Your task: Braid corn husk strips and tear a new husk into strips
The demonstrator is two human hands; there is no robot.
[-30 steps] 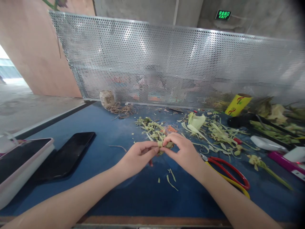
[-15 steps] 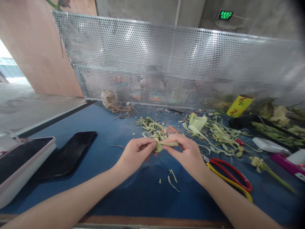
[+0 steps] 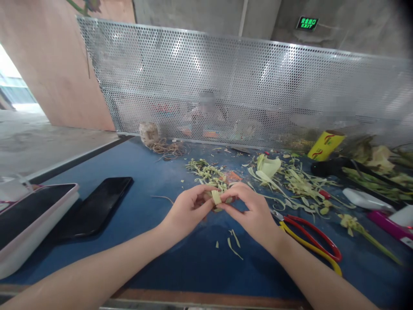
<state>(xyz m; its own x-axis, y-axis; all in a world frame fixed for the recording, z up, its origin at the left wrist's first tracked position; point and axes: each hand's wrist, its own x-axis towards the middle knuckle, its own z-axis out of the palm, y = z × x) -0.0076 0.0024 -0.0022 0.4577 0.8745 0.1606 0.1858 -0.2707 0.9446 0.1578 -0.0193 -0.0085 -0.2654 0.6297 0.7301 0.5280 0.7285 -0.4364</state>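
Leaf strip (image 3: pixel 216 197), drawn out sideways a moment ago, now shows as a short band pinched between the fingertips of my left hand (image 3: pixel 186 209) and right hand (image 3: pixel 252 209), just nearer me than the green scraps (image 3: pixel 206 171), so the folding seems to be advancing.

Above the metal screen (image 3: pixel 155 73), toward its right part, a green lighted sign (image 3: pixel 307 23) shows the word "EXIT", with the Chinese characters 安全出口 over it. Before the screen, the yellow tube (image 3: pixel 326 146) carries red marks, not readable.
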